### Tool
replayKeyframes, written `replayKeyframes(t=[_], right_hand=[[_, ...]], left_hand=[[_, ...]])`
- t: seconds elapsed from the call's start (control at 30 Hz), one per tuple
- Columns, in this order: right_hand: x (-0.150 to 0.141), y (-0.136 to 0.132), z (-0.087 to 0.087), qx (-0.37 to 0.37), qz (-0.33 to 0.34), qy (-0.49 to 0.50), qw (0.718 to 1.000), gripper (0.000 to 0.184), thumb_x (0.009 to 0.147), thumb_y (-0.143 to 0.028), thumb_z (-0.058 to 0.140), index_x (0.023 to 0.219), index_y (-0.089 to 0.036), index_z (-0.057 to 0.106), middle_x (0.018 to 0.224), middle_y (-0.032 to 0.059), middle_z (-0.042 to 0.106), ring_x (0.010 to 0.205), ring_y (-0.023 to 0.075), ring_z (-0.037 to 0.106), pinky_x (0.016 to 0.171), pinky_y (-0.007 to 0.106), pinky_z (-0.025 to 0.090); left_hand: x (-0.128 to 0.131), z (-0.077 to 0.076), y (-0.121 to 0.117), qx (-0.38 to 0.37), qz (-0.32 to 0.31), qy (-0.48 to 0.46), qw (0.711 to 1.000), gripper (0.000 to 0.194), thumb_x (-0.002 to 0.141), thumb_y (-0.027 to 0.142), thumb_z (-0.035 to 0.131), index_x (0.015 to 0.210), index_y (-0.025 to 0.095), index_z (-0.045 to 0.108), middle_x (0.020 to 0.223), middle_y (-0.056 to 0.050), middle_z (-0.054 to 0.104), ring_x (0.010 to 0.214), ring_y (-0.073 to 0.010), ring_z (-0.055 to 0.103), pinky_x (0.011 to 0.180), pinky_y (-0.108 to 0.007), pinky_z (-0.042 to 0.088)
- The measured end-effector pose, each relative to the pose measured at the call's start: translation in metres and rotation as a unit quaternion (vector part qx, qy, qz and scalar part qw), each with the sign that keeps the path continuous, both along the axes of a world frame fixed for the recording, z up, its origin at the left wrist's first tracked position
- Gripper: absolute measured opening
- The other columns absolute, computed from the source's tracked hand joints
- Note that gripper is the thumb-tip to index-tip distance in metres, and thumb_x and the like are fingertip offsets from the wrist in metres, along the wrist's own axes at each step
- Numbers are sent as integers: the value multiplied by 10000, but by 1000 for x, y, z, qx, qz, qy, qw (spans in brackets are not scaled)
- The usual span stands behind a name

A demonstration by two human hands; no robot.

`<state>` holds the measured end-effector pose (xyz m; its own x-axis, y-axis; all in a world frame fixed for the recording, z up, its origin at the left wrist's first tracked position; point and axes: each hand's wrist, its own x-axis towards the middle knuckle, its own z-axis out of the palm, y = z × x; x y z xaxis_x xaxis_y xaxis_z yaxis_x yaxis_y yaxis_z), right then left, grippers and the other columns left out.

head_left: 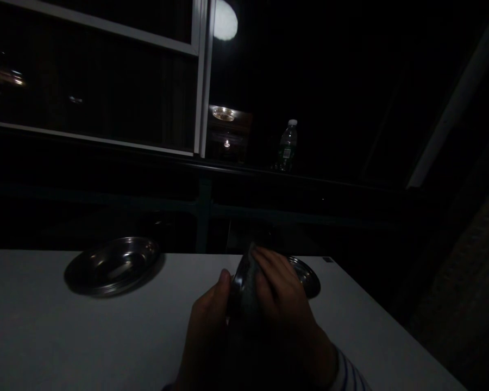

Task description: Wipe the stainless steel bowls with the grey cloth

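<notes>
Between my hands, above the near side of the white table [118,336], a shiny metal dish [237,288] is held tilted up, nearly edge-on to me. My left hand [207,315] grips its left side, thumb pointing up along the rim. A greyish cloth [250,290] lies against the dish's right side, and my right hand [285,296] presses it there with fingers closed. Darkness hides the lower part of the dish and cloth. Partly behind my right hand, another metal dish [309,278] rests on the table.
At the table's back left sits a shallow metal dish [114,266], perhaps stacked with others. A small dark square [328,259] marks the far right corner. Beyond the table, a clear plastic bottle [287,146] with a white cap stands on a dark ledge by the window frame [201,81].
</notes>
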<state>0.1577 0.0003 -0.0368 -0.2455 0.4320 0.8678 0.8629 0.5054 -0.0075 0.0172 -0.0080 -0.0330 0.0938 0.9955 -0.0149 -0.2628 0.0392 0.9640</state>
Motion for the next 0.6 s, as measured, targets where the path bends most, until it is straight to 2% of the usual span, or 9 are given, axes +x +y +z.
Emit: replayKeyframes(t=[0.07, 0.2, 0.27, 0.37, 0.47, 0.6], right_hand=[[-1, -1, -1, -9, 15, -5, 1000, 330, 888, -201, 378, 1153, -103, 549, 1150, 113, 588, 1065, 198, 508, 873, 365, 436], [-21, -2, -8, 110, 64, -71, 989, 243, 891, -223, 419, 1021, -167, 617, 1070, 54, 636, 1037, 179, 513, 875, 347, 417], [-28, -2, -13, 142, 66, -104, 982, 219, 894, -218, 427, 991, -187, 620, 1056, 19, 647, 1050, 160, 508, 917, 346, 388], [-28, -1, -18, 144, 53, -144, 978, 221, 884, -217, 449, 1039, -195, 605, 1113, 7, 625, 1112, 155, 478, 972, 354, 345], [-25, 1, -19, 145, 48, -154, 976, 227, 887, -235, 451, 1052, -204, 603, 1134, 10, 617, 1135, 157, 467, 993, 355, 323], [-21, 2, -12, 139, 52, -115, 982, 241, 890, -221, 418, 1022, -178, 615, 1096, 43, 637, 1083, 171, 511, 948, 362, 374]], left_hand=[[-1, 1, -1, 9, 2, -4, 1000, 447, 694, 605, 538, 520, 194, 518, 495, 25, 496, 486, -130, 445, 479, -243, 376], [-6, 8, 2, 13, 34, -25, 999, 411, 704, 559, 563, 527, 190, 533, 483, 30, 512, 490, -128, 455, 505, -245, 391], [-9, 9, 6, 10, 51, -54, 997, 389, 685, 545, 592, 543, 186, 547, 462, 45, 497, 463, -115, 436, 487, -238, 379], [-10, 6, 12, 12, 30, -101, 994, 364, 678, 524, 611, 586, 172, 586, 470, 48, 505, 485, -118, 473, 529, -243, 414], [-10, 2, 16, 25, 2, -111, 993, 321, 692, 468, 621, 607, 159, 611, 508, 24, 551, 565, -144, 540, 618, -267, 454], [-9, 6, 15, 55, -11, -101, 993, 202, 713, 350, 612, 669, 156, 649, 660, -24, 658, 689, -174, 599, 741, -291, 466]])
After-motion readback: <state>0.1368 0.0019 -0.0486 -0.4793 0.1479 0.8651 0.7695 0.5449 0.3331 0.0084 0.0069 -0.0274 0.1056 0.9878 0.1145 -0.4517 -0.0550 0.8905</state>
